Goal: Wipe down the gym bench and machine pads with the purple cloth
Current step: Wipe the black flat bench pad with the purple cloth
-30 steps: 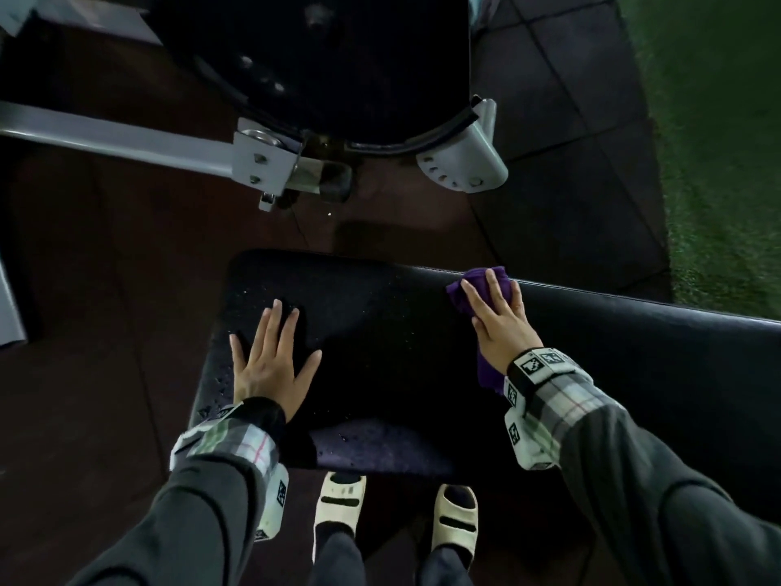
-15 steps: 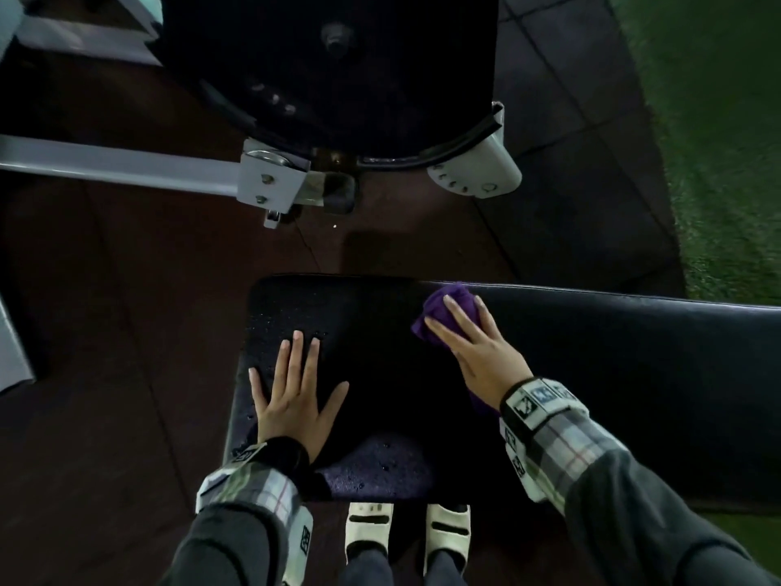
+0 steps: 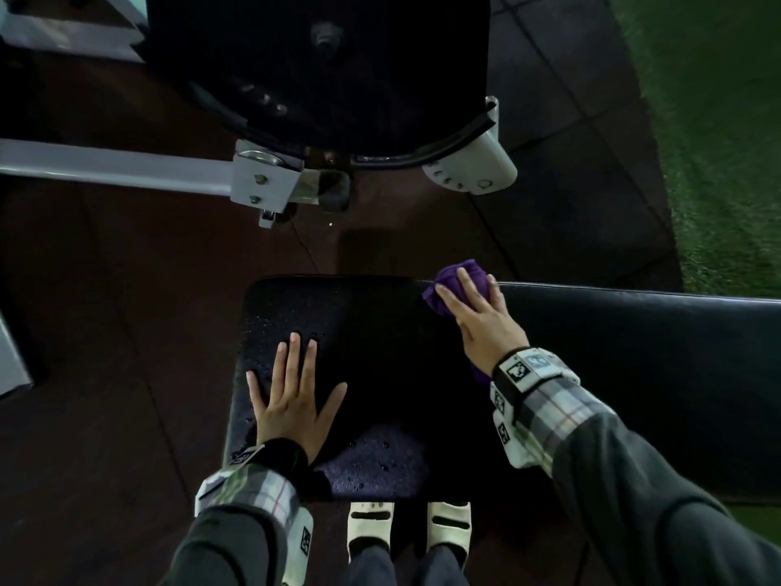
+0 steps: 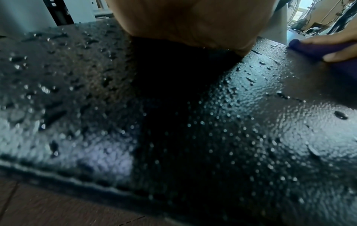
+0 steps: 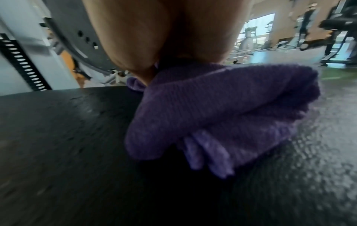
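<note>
The black padded gym bench [image 3: 634, 353] runs from the middle to the right edge, and its near end is beaded with droplets [image 4: 251, 122]. My left hand [image 3: 291, 399] lies flat on that wet end, fingers straight and spread. My right hand [image 3: 481, 319] holds the bunched purple cloth [image 3: 452, 274] down on the bench's far edge. Its fingers drape over the bundle and the thumb [image 4: 332, 56] closes on it from the side. In the right wrist view the cloth [image 5: 222, 107] bulges out under my palm [image 5: 154, 38], with the dark pad [image 5: 58, 130] beside it.
Beyond the bench stands a machine with a large black round pad [image 3: 317, 57], a grey steel bar [image 3: 114, 167] and a grey bracket [image 3: 473, 171]. Dark rubber floor tiles lie between them. Green turf [image 3: 718, 120] covers the right. My white slippers [image 3: 370, 530] stand below the bench's near edge.
My right hand swept the cloth left across the pad, then pushed it back out to the far edge. The left hand has stayed flat in place.
</note>
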`<state>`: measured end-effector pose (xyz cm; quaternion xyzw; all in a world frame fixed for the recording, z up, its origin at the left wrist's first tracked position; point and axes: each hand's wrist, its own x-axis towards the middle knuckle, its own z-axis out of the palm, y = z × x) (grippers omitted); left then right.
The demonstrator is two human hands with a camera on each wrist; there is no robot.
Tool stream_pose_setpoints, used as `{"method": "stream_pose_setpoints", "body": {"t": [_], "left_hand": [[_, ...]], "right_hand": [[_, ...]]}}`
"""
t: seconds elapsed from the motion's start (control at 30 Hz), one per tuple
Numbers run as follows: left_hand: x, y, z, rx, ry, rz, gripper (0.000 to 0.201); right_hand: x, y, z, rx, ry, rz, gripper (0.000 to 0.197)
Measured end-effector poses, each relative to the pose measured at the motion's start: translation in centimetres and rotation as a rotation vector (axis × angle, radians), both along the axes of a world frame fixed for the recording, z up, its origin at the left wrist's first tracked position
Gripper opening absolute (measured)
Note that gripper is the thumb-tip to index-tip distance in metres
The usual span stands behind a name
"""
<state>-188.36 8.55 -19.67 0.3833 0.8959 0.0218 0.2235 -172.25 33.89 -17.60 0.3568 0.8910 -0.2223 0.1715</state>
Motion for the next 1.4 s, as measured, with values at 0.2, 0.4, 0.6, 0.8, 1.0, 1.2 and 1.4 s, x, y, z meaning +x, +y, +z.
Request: {"method": "stream_pose_setpoints", "body": {"t": [0.2, 0.4, 0.6, 0.8, 1.0, 1.2, 1.4], "left_hand": [[0.0, -0.1, -0.1, -0.006, -0.008, 0.003, 0.080], [-0.1, 0.0, 0.0, -0.007, -0.007, -0.006, 0.080], [-0.1, 0.1, 0.1, -0.016, -0.009, 0.003, 0.081], [-0.1, -0.1, -0.2, 0.009, 0.000, -0.007, 0.079], [-0.2, -0.1, -0.2, 0.004, -0.014, -0.007, 0.079], [-0.1, -0.1, -0.1, -0.006, -0.009, -0.006, 0.082], [-0.2, 0.0, -0.1, -0.014, -0.012, -0.008, 0.081]], "right_hand": [[4.1, -3.0, 0.1, 0.035, 0.089, 0.257, 0.086], [5.2, -0.4, 0.7, 0.005, 0.034, -0.051, 0.072], [0.4, 0.3, 0.5, -0.005, 0.052, -0.076, 0.062], [3.4, -2.7, 0.5, -0.022, 0.064, 0.170, 0.076], [7.4, -2.0, 1.2, -0.039, -0.012, -0.011, 0.078], [3.3, -1.4, 0.7, -0.007, 0.034, -0.133, 0.064], [1.1, -5.7, 0.8, 0.003, 0.093, 0.178, 0.072]]}}
